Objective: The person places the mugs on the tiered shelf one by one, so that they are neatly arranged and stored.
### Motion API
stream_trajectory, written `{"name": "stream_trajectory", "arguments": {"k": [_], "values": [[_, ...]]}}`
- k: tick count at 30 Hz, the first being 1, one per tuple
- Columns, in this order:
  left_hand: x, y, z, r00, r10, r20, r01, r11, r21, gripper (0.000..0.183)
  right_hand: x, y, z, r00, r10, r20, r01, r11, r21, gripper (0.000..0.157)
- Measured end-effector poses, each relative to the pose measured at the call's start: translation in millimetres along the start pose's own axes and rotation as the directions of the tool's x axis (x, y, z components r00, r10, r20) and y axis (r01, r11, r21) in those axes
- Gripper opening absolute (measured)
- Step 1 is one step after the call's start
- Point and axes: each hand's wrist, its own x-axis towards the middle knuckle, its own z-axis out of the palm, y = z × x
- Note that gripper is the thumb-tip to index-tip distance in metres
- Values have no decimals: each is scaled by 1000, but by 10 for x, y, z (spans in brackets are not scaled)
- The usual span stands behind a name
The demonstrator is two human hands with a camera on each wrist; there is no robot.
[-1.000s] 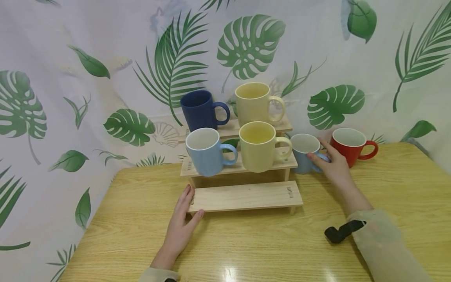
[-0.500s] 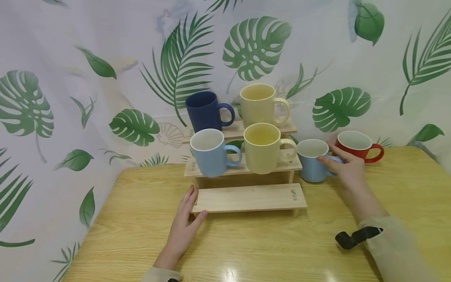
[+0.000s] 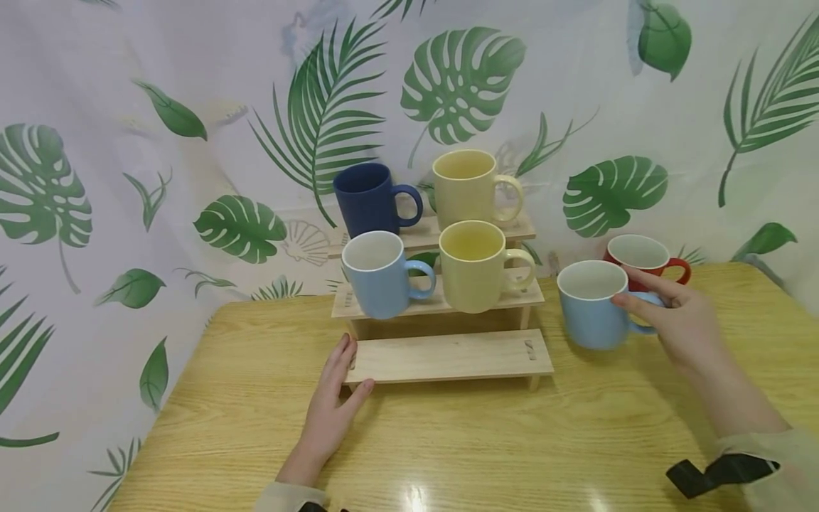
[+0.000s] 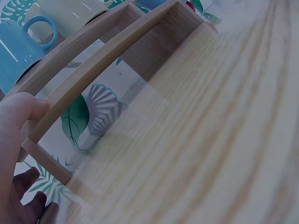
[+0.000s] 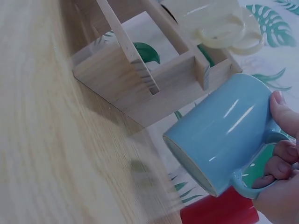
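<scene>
My right hand (image 3: 684,320) grips a light blue mug (image 3: 591,306) by its handle, right of the wooden rack. In the right wrist view the mug (image 5: 224,130) is lifted off the table, with fingers through the handle and the thumb at the rim. My left hand (image 3: 329,402) rests against the left end of the rack's bare lowest step (image 3: 441,358), its thumb at the front edge. In the left wrist view that thumb touches the board's edge (image 4: 93,70). On the middle step stand another light blue mug (image 3: 380,281) and a pale yellow mug (image 3: 472,274).
A dark blue mug (image 3: 367,199) and a second yellow mug (image 3: 466,185) stand on the rack's top step. Behind the held mug, a red mug (image 3: 640,252) sits on the wooden table (image 3: 480,448). A leaf-patterned cloth (image 3: 160,235) hangs behind the table.
My right hand has drawn the light blue mug away from beside the rack, rightward and toward me, and raised it. The left hand stays at the lowest step.
</scene>
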Motion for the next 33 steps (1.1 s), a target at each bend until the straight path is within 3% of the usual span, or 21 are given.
{"name": "stream_trajectory", "arguments": {"k": [6,10,14,19,28,33], "values": [[4,-3,-15,1000,-2,1,2,1000,6,68,-172,-51,-75,999,0,41,4,995,-97,53],[6,10,-22,1000,-7,4,8,1000,-9,68,-242,-76,-95,997,-16,79,12,999,48,49],[6,11,-24,1000,-11,7,11,1000,-27,67,-302,-96,-57,992,-46,122,17,973,231,44],[1,12,-20,1000,-8,8,8,1000,-24,67,-362,-152,57,983,-96,159,49,959,278,41],[-2,37,-5,1000,-10,17,10,1000,-20,68,-451,-208,254,975,-113,191,29,918,395,40],[-2,50,-7,1000,-11,9,11,1000,-22,67,-465,-236,374,963,-155,220,77,943,324,40]]}}
